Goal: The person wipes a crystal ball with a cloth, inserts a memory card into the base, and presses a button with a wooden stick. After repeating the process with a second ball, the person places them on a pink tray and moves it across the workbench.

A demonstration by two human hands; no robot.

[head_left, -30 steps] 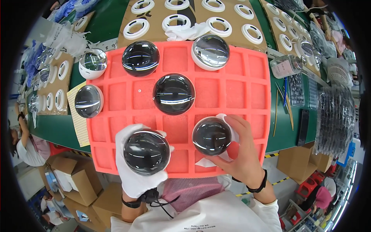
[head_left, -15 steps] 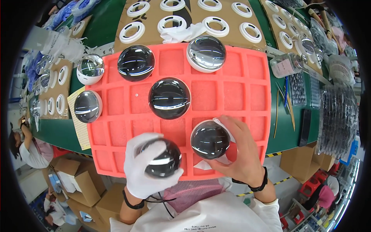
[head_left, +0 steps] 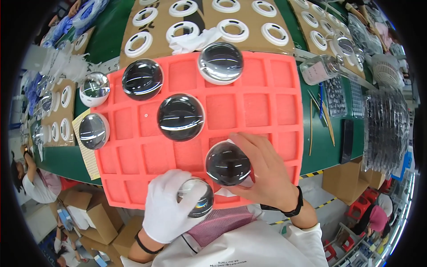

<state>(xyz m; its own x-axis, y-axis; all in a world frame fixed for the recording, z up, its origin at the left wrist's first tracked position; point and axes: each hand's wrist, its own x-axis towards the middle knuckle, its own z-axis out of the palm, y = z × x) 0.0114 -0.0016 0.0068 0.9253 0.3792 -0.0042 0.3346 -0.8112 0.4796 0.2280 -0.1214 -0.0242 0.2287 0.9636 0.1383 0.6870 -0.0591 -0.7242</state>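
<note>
The tray (head_left: 289, 107) lay along the surface's (head_left: 320, 144) near edge; a jar (head_left: 316, 72) stood right of it, cardboard (head_left: 251, 21) behind, a dome (head_left: 94, 86) apparently at its far-left corner.

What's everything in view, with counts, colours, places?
Gridded rubbery tray: one, pink, centre
Table: one, green, below tray
Shiny round domes: seven nearby, clear or dark, two held, others on or beside tray
Cardboard panels: several, brown, on table
Flat round rings: many, white, on panels
Crumpled cloth: one, white, behind tray
Dotted paper sheet: one, yellow, left of tray
Round jar: one, clear, right of tray
Stacked plastic pieces: many, dark, far right
Cardboard boxes: several, brown, floor
People: several, varied clothing, edges
Left hand: one, white-gloved, holding dome
Right hand: one, bare, holding dome
</note>
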